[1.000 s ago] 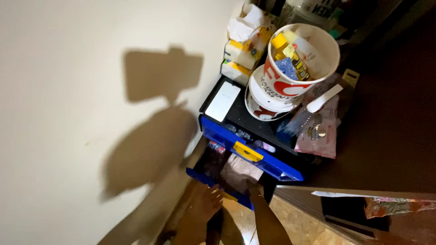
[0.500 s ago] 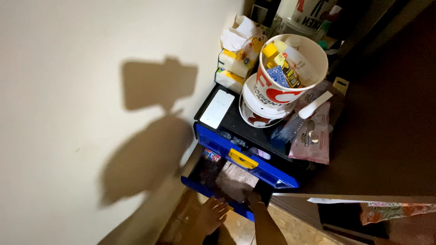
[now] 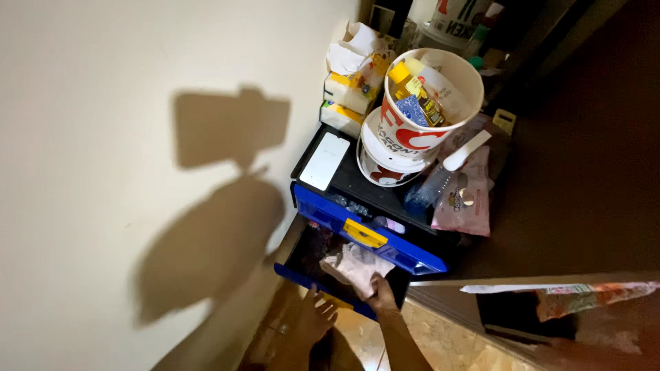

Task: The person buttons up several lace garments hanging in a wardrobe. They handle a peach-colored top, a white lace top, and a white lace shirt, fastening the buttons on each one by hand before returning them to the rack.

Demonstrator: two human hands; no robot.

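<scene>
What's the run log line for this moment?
right hand: grips pale cloth in open lower drawer | left hand: at drawer front | upper drawer: partly open

Crumpled pale cloth point(image 3: 354, 264) in open drawer point(image 3: 309, 278)

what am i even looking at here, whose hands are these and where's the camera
The camera sits on a person's head and looks down, so the two bare hands at the bottom edge are that person's own. There is no machine, and only this one view.

They face a small drawer unit with blue drawer fronts beside a pale wall, where the wearer's shadow falls. The lower drawer is pulled open. The right hand grips a pale pinkish cloth lying in that drawer. The left hand is at the drawer's front edge, fingers spread, holding nothing.

On the unit's black top sit a flat white device, stacked white paper buckets filled with small packets and bottles, and a pink pouch.
</scene>
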